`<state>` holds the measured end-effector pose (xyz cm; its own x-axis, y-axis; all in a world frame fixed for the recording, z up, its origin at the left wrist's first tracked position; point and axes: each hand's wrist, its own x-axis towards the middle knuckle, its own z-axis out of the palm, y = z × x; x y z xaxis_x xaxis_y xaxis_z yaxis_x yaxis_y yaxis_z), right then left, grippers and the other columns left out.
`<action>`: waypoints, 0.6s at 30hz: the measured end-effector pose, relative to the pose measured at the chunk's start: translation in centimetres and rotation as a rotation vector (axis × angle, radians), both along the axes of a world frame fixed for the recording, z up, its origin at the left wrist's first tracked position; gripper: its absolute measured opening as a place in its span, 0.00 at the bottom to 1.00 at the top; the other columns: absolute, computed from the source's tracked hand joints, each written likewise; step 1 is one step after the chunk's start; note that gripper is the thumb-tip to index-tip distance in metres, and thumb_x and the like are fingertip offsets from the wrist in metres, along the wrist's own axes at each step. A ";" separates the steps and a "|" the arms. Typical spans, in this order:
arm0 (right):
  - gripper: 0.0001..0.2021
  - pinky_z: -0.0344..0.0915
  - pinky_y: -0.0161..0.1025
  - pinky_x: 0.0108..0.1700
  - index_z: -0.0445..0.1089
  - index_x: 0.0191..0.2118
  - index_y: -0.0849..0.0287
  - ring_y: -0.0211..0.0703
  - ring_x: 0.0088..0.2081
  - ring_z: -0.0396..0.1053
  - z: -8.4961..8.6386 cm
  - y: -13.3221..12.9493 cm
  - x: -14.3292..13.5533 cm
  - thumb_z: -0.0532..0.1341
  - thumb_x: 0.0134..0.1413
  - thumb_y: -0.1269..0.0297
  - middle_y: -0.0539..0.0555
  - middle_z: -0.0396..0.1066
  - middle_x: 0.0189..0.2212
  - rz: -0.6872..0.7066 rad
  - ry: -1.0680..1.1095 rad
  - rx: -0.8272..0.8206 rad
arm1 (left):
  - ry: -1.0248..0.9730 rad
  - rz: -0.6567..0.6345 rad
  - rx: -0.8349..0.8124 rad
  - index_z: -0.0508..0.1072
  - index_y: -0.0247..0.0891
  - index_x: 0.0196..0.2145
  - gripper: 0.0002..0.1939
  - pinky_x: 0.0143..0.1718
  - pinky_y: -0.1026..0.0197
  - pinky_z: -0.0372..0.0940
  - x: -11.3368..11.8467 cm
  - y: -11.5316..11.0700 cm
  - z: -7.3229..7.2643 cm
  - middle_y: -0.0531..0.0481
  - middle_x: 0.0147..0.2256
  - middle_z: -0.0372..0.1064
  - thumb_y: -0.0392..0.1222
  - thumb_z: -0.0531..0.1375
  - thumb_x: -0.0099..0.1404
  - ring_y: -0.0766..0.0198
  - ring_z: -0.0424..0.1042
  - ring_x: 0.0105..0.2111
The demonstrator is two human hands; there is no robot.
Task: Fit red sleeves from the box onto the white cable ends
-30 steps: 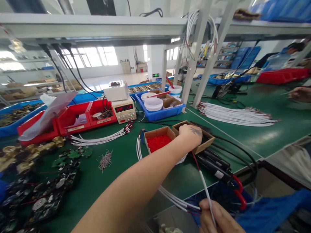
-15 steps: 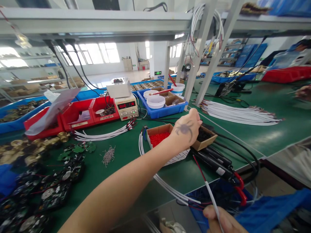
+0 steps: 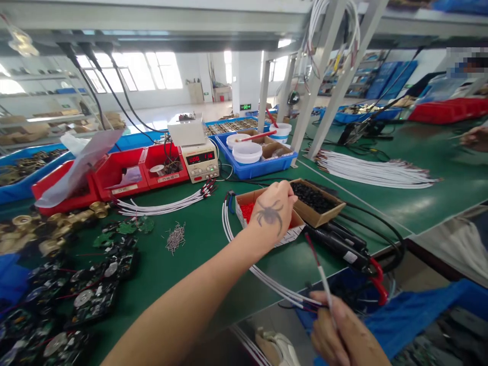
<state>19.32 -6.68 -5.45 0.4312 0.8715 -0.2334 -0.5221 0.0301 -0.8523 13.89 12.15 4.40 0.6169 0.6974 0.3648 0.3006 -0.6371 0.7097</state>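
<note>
My left hand (image 3: 273, 209) is above the small box of red parts (image 3: 247, 209), its fingers curled together. Its fingertips face away from me, so I cannot make out whether they pinch anything. Just to its right, an open cardboard box (image 3: 331, 217) holds small black parts (image 3: 310, 197). Low on the right, my right hand (image 3: 339, 325) grips a white-sleeved cable (image 3: 325, 282) between thumb and fingers. Thin dark red wire (image 3: 312, 249) sticks out of the cable's upper end, pointing up toward the boxes.
Black cylindrical tools with red ends (image 3: 345, 249) lie right of the boxes. White cables (image 3: 278, 290) curve over the table's front edge. Metal pins (image 3: 175, 238), circuit assemblies (image 3: 84, 300) and a power supply (image 3: 200, 160) are leftward. A co-worker's hand (image 3: 476, 138) shows at far right.
My left hand has moved left and nearer, from beside the black parts to over the red parts, uncovering the black-parts box. My right hand has risen with the cable.
</note>
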 end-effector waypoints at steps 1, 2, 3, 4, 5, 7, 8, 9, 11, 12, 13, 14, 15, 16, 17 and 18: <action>0.22 0.54 0.24 0.22 0.70 0.44 0.64 0.27 0.17 0.47 -0.6 0.6 0.5 0.68 0.58 0.47 0.42 0.49 0.15 -0.132 -0.047 0.042 | 0.016 -0.019 -0.017 0.67 0.39 0.32 0.07 0.44 0.57 0.63 -0.2 -1.2 -0.5 0.48 0.35 0.67 0.36 0.53 0.69 0.58 0.67 0.38; 0.23 0.55 0.23 0.22 0.68 0.45 0.62 0.26 0.18 0.48 -1.2 1.3 1.1 0.70 0.56 0.47 0.42 0.51 0.17 -0.201 -0.071 0.071 | 0.040 -0.052 -0.041 0.67 0.39 0.33 0.06 0.41 0.57 0.63 -0.5 -2.4 -1.2 0.48 0.34 0.67 0.38 0.54 0.69 0.58 0.68 0.36; 0.25 0.55 0.23 0.21 0.68 0.43 0.63 0.26 0.17 0.50 -1.9 2.0 1.5 0.71 0.53 0.45 0.42 0.53 0.18 -0.233 -0.093 0.082 | 0.076 -0.109 -0.071 0.68 0.40 0.32 0.05 0.38 0.59 0.64 -0.9 -3.6 -2.2 0.49 0.34 0.67 0.38 0.56 0.68 0.59 0.68 0.34; 0.26 0.57 0.24 0.20 0.67 0.41 0.64 0.28 0.17 0.55 -2.6 2.6 1.8 0.70 0.52 0.44 0.43 0.56 0.18 -0.253 -0.122 0.087 | 0.108 -0.151 -0.103 0.69 0.40 0.32 0.04 0.36 0.59 0.64 -1.4 -4.7 -3.3 0.49 0.33 0.68 0.38 0.57 0.67 0.59 0.68 0.33; 0.25 0.60 0.25 0.20 0.66 0.42 0.64 0.30 0.19 0.59 -3.2 3.2 2.0 0.69 0.55 0.45 0.45 0.60 0.21 -0.276 -0.142 0.095 | 0.132 -0.166 -0.136 0.69 0.40 0.31 0.04 0.36 0.60 0.64 -2.0 -5.6 -4.5 0.49 0.33 0.68 0.37 0.58 0.66 0.59 0.69 0.33; 0.22 0.63 0.26 0.21 0.65 0.42 0.65 0.32 0.20 0.64 -4.0 3.9 2.0 0.66 0.61 0.48 0.46 0.63 0.24 -0.311 -0.171 0.112 | 0.154 -0.129 -0.192 0.69 0.39 0.32 0.04 0.36 0.60 0.64 -3.3 -6.7 -6.5 0.49 0.33 0.69 0.35 0.57 0.66 0.60 0.69 0.34; 0.20 0.64 0.26 0.21 0.65 0.43 0.65 0.32 0.21 0.64 -4.2 4.0 1.9 0.64 0.63 0.50 0.46 0.63 0.25 -0.323 -0.174 0.121 | 0.154 -0.094 -0.213 0.70 0.38 0.33 0.04 0.37 0.60 0.64 -4.0 -7.0 -7.1 0.49 0.33 0.69 0.35 0.56 0.67 0.60 0.68 0.34; 0.19 0.63 0.26 0.21 0.65 0.42 0.65 0.31 0.20 0.64 -4.2 4.0 1.8 0.64 0.64 0.51 0.46 0.63 0.24 -0.325 -0.170 0.129 | 0.152 -0.065 -0.229 0.70 0.38 0.34 0.05 0.37 0.60 0.63 -4.7 -7.2 -7.4 0.50 0.33 0.68 0.36 0.55 0.68 0.61 0.68 0.33; 0.20 0.63 0.26 0.21 0.66 0.42 0.66 0.30 0.20 0.62 -3.9 3.8 1.9 0.66 0.61 0.51 0.46 0.63 0.24 -0.300 -0.138 0.133 | 0.143 -0.039 -0.244 0.69 0.38 0.35 0.05 0.37 0.62 0.63 -5.9 -7.0 -7.0 0.51 0.32 0.68 0.37 0.55 0.69 0.63 0.67 0.32; 0.21 0.62 0.26 0.21 0.67 0.41 0.66 0.30 0.19 0.61 -3.6 3.6 2.1 0.68 0.59 0.50 0.46 0.63 0.23 -0.288 -0.114 0.133 | 0.130 -0.044 -0.226 0.70 0.38 0.34 0.05 0.37 0.63 0.62 -6.3 -6.7 -6.4 0.52 0.31 0.68 0.37 0.55 0.69 0.64 0.67 0.32; 0.22 0.62 0.26 0.22 0.68 0.41 0.65 0.30 0.20 0.61 -3.3 3.3 2.4 0.70 0.55 0.50 0.46 0.63 0.23 -0.281 -0.088 0.131 | 0.105 -0.055 -0.184 0.70 0.38 0.34 0.06 0.37 0.63 0.62 -6.4 -6.3 -5.6 0.53 0.31 0.68 0.38 0.55 0.69 0.64 0.67 0.33; 0.23 0.61 0.25 0.22 0.69 0.40 0.65 0.29 0.20 0.60 -2.9 2.9 2.7 0.73 0.50 0.50 0.46 0.62 0.23 -0.280 -0.060 0.126 | 0.077 -0.066 -0.121 0.70 0.38 0.34 0.06 0.38 0.64 0.62 -6.2 -5.7 -4.7 0.53 0.31 0.68 0.38 0.55 0.69 0.64 0.67 0.33; 0.24 0.61 0.25 0.23 0.69 0.39 0.64 0.29 0.21 0.59 -2.5 2.5 3.0 0.75 0.47 0.50 0.46 0.62 0.24 -0.282 -0.035 0.120 | 0.064 -0.072 -0.033 0.70 0.38 0.35 0.06 0.39 0.64 0.62 -5.6 -4.9 -3.7 0.52 0.32 0.69 0.38 0.55 0.70 0.64 0.68 0.34; 0.24 0.60 0.25 0.23 0.70 0.38 0.63 0.28 0.21 0.58 -2.1 2.0 3.3 0.76 0.44 0.51 0.46 0.61 0.24 -0.285 -0.013 0.110 | 0.067 -0.074 0.065 0.70 0.37 0.35 0.06 0.40 0.64 0.62 -4.7 -3.9 -2.6 0.51 0.33 0.69 0.38 0.55 0.70 0.64 0.68 0.35; 0.23 0.59 0.24 0.23 0.71 0.37 0.63 0.27 0.21 0.56 -1.7 1.4 3.5 0.76 0.44 0.52 0.46 0.60 0.23 -0.286 0.004 0.100 | 0.094 -0.074 0.153 0.71 0.37 0.36 0.07 0.42 0.63 0.62 -3.5 -2.8 -1.6 0.50 0.35 0.70 0.38 0.54 0.70 0.63 0.69 0.37; 0.21 0.57 0.24 0.22 0.72 0.38 0.62 0.26 0.20 0.53 -1.2 0.9 3.6 0.76 0.46 0.52 0.46 0.58 0.23 -0.285 0.016 0.089 | 0.156 -0.067 0.234 0.71 0.36 0.37 0.08 0.44 0.62 0.62 -1.9 -1.6 -0.7 0.48 0.37 0.71 0.38 0.53 0.71 0.62 0.69 0.39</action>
<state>22.94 -5.80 -6.68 0.6580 0.7335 -0.1702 -0.4952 0.2513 -0.8316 11.96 10.50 3.74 0.7198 0.5613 0.4084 0.3464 -0.8003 0.4894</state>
